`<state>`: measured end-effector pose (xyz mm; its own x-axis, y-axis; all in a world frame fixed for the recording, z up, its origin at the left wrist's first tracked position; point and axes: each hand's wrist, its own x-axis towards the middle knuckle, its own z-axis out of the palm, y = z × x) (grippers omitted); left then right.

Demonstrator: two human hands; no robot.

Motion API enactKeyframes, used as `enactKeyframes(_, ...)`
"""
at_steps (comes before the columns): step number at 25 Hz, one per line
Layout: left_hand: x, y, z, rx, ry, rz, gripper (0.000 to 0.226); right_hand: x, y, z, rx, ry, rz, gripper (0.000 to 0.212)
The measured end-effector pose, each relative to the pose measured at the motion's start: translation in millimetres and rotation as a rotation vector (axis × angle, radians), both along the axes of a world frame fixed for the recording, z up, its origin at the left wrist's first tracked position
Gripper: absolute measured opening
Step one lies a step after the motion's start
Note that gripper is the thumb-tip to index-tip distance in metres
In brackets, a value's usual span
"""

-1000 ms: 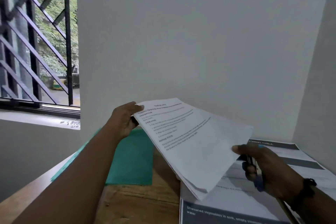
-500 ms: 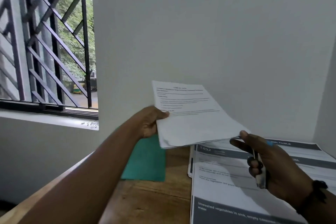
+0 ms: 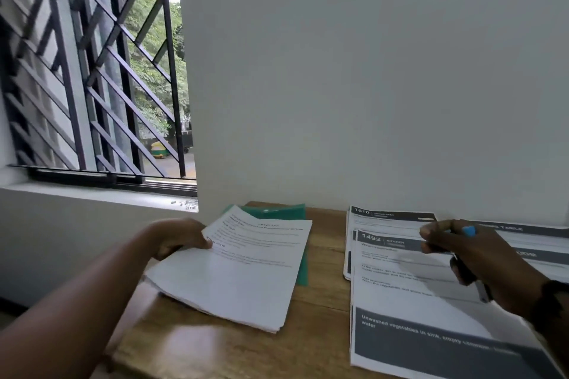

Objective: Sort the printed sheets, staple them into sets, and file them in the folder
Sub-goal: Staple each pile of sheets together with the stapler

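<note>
The right hand (image 3: 480,268) grips a stapler (image 3: 469,278) above the loose sheets (image 3: 409,295). The left hand (image 3: 181,237) pinches the set (image 3: 237,268) by its left edge, low over the table (image 3: 320,301). The green folder (image 3: 277,212) lies just beyond and under the set, nearer the left hand, its long axis pointing away from the person.

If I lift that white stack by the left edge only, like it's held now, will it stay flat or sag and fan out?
It will probably sag: the stack of sheets is thin paper, held by the left hand at one edge only. Its layered lower corner suggests loose sheets, so they may fan or slide. It overlaps the green folder, which looks smooth, so pushing might shift both.
</note>
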<state>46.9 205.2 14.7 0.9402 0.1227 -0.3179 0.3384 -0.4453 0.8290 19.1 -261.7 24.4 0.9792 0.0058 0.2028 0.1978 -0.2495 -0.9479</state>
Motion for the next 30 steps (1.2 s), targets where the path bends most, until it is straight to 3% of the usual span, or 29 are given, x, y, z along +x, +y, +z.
enactKeyframes(3,0,-22,11,0.783,0.016,-0.005,0.040,7,-4,-7,-0.291,-0.078,-0.050,0.011)
enactKeyframes(4,0,-30,16,0.952,0.001,0.022,0.045,11,-7,-9,-0.415,-0.092,-0.088,0.011)
enactKeyframes(6,2,-51,25,1.074,-0.117,0.094,0.052,18,-14,-11,-0.563,-0.073,-0.125,0.013)
enactKeyframes(8,1,-91,30,0.935,-0.238,0.049,0.051,21,-19,-11,-0.633,-0.005,-0.126,0.018)
enactKeyframes(12,-10,-197,21,0.381,-0.132,-0.191,0.044,20,-20,-12,-0.809,0.069,-0.061,0.032)
enactKeyframes(18,-33,-261,0,0.337,-0.126,-0.219,0.035,17,-14,-12,-1.000,0.109,0.063,0.035)
enactKeyframes(21,-38,-264,-6,0.287,-0.127,-0.175,0.034,20,-15,-13,-0.986,0.130,0.070,0.033)
enactKeyframes(26,-38,-264,-12,-0.172,-0.068,-0.048,0.033,21,-17,-13,-0.988,0.127,0.094,0.032)
enactKeyframes(30,-29,-270,-13,-0.354,-0.033,-0.021,0.044,23,-18,-15,-0.956,0.139,0.097,0.031)
